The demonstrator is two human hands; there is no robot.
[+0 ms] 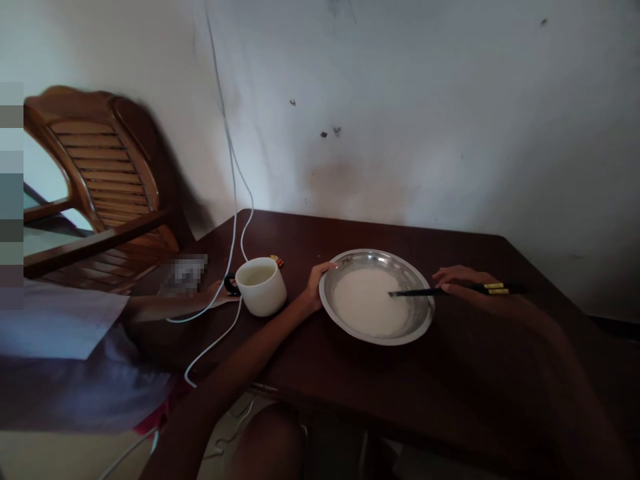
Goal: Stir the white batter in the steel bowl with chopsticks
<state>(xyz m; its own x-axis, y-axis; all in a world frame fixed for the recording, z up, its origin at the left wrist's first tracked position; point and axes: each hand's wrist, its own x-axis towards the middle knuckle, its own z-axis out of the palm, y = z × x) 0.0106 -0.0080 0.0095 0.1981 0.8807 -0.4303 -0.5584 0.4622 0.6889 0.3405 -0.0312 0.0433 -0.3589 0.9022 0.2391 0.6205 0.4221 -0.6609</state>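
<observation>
Wearer's hands: left hand (315, 283) and right hand (465, 283) both bare, fingers slender. Left forearm (255, 353) bare, slim at the wrist, widening toward the elbow. Right forearm (560, 353) also bare; surface detail blurred and dim. Rounded knee (273, 440) visible at lower edge; too dark to tell whether covered.

A shiny, round metal bowl (427, 312) is seen upright right of centre in the frame, partly filled with a pale, milky mixture (367, 307). Dark chopsticks (417, 292) with gold-coloured bands are held nearly level across the bowl's right rim, their tips placed at the mixture, their banded ends pointed right.
</observation>
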